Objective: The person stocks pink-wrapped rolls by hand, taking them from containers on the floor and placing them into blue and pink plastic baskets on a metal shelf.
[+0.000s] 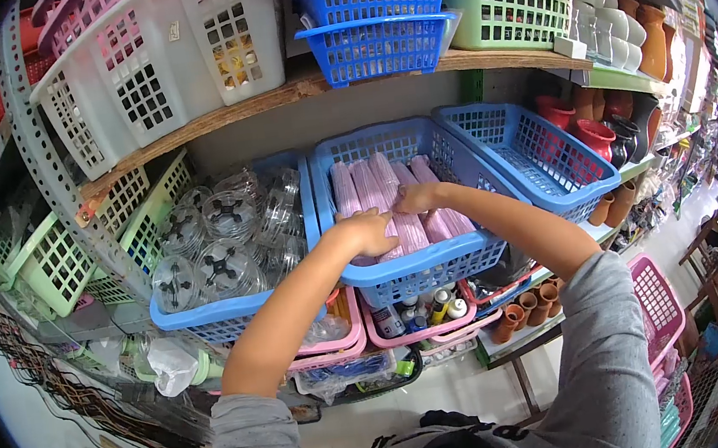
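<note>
A blue plastic basket (399, 265) on the shelf before me holds a row of long pink plastic-wrapped packs (372, 189). My left hand (366, 232) lies across the left and middle packs, fingers stretched toward the right. Close beside it, my right hand (416, 200) reaches in from the right, its fingers bent around the upper part of a middle pack. The two hands' fingertips nearly meet over that pack. The undersides of the fingers are hidden.
A blue basket of clear plastic containers (231, 269) stands on the left, another blue basket (559, 188) on the right. Overhead runs a wooden shelf edge (274, 98) bearing stacked baskets. A perforated metal post (61, 169) rises at left. Pink baskets (389, 335) and clay pots (524, 310) sit below.
</note>
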Available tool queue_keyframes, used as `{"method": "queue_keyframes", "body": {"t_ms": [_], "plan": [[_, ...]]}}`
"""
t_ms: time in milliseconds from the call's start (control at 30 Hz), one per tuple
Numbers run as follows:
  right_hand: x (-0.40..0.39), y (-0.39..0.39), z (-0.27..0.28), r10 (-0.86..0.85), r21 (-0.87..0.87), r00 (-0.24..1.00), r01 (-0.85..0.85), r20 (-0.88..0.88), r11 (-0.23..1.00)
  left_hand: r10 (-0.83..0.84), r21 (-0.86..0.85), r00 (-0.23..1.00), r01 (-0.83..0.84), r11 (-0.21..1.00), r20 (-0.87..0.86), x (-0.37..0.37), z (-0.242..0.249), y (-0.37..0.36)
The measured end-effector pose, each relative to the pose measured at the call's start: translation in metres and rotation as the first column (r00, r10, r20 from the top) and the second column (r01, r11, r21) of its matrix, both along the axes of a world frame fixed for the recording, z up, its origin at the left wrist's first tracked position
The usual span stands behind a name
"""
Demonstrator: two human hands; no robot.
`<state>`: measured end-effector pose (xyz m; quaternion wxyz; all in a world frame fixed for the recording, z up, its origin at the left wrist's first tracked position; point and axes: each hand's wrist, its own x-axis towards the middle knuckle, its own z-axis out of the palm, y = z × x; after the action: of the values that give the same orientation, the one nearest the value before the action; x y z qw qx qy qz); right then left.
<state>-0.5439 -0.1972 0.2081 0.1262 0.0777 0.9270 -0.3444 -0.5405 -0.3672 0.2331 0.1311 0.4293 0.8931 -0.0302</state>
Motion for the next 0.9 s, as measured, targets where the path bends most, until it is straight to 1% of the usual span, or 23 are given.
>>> {"method": "queue_keyframes", "body": {"t_ms": [67, 100, 167, 200, 267, 300, 367, 400, 467, 500, 567, 600, 633, 667, 700, 733, 800, 867, 900], "plan": [[0.000, 0.001, 0.011, 0.136, 0.059, 0.979, -0.146, 0.154, 0.987, 0.004, 0.000, 1.000, -0.004, 1.000, 0.008, 0.000, 0.001, 0.000], [0.004, -0.002, 0.018, 0.135, 0.060, 0.979, -0.146, 0.154, 0.987, 0.003, 0.001, 1.000, -0.003, 1.000, 0.008, 0.001, 0.002, 0.000], [0.015, -0.008, 0.033, 0.090, 0.225, 0.991, -0.110, 0.096, 0.968, -0.016, 0.069, 1.000, 0.017, 0.997, -0.012, 0.002, 0.007, -0.002], [0.015, -0.006, 0.036, 0.089, 0.225, 0.992, -0.108, 0.095, 0.968, -0.018, 0.070, 1.000, 0.018, 0.997, -0.013, -0.001, 0.008, -0.002], [0.018, -0.002, 0.040, 0.284, 0.426, 0.958, -0.245, -0.029, 0.871, -0.111, 0.169, 0.994, 0.106, 0.980, 0.020, -0.006, 0.011, -0.003], [0.022, -0.002, 0.041, 0.282, 0.425, 0.959, -0.244, -0.028, 0.872, -0.113, 0.168, 0.993, 0.108, 0.980, 0.021, -0.002, 0.015, -0.006], [0.031, -0.001, 0.043, 0.317, 0.386, 0.932, -0.230, -0.178, 0.893, -0.119, 0.362, 0.981, 0.169, 0.917, -0.156, 0.007, 0.022, -0.015], [0.039, -0.003, 0.046, 0.315, 0.386, 0.932, -0.229, -0.177, 0.894, -0.121, 0.362, 0.980, 0.170, 0.917, -0.155, 0.014, 0.028, -0.019], [0.064, -0.013, 0.056, 0.361, 0.425, 0.875, -0.207, -0.321, 0.881, -0.111, 0.385, 0.976, 0.177, 0.906, -0.187, 0.032, 0.044, -0.029], [0.075, -0.017, 0.057, 0.359, 0.425, 0.876, -0.205, -0.321, 0.882, -0.114, 0.384, 0.976, 0.179, 0.906, -0.187, 0.043, 0.050, -0.035], [0.102, -0.027, 0.057, 0.455, 0.433, 0.723, -0.235, -0.521, 0.870, -0.145, 0.528, 0.958, 0.260, 0.809, -0.249, 0.069, 0.058, -0.051], [0.120, -0.035, 0.059, 0.467, 0.445, 0.650, -0.214, -0.600, 0.870, -0.147, 0.527, 0.958, 0.261, 0.809, -0.247, 0.080, 0.056, -0.059], [0.140, -0.043, 0.060, 0.475, 0.454, 0.570, -0.191, -0.670, 0.870, -0.168, 0.605, 0.948, 0.304, 0.736, -0.272, 0.090, 0.053, -0.067], [0.157, -0.051, 0.058, 0.467, 0.450, 0.515, -0.167, -0.719, 0.877, -0.184, 0.677, 0.937, 0.342, 0.652, -0.296, 0.100, 0.049, -0.076], [0.175, -0.059, 0.056, 0.451, 0.435, 0.459, -0.147, -0.765, 0.888, -0.187, 0.677, 0.938, 0.339, 0.653, -0.291, 0.112, 0.046, -0.085], [0.190, -0.065, 0.049, 0.430, 0.417, 0.425, -0.129, -0.797, 0.900, -0.176, 0.713, 0.947, 0.320, 0.624, -0.270, 0.124, 0.043, -0.094], [0.222, -0.072, 0.031, 0.426, 0.428, 0.428, -0.099, -0.797, 0.899, -0.158, 0.774, 0.965, 0.262, 0.576, -0.210, 0.145, 0.027, -0.110], [0.242, -0.075, -0.004, 0.374, 0.346, 0.383, -0.141, -0.845, 0.927, -0.213, 0.819, 0.975, 0.173, 0.547, -0.064, 0.157, -0.008, -0.125], [0.250, -0.078, -0.029, 0.299, 0.268, 0.438, -0.133, -0.848, 0.954, -0.245, 0.808, 0.968, 0.108, 0.579, 0.046, 0.160, -0.030, -0.131]]}}
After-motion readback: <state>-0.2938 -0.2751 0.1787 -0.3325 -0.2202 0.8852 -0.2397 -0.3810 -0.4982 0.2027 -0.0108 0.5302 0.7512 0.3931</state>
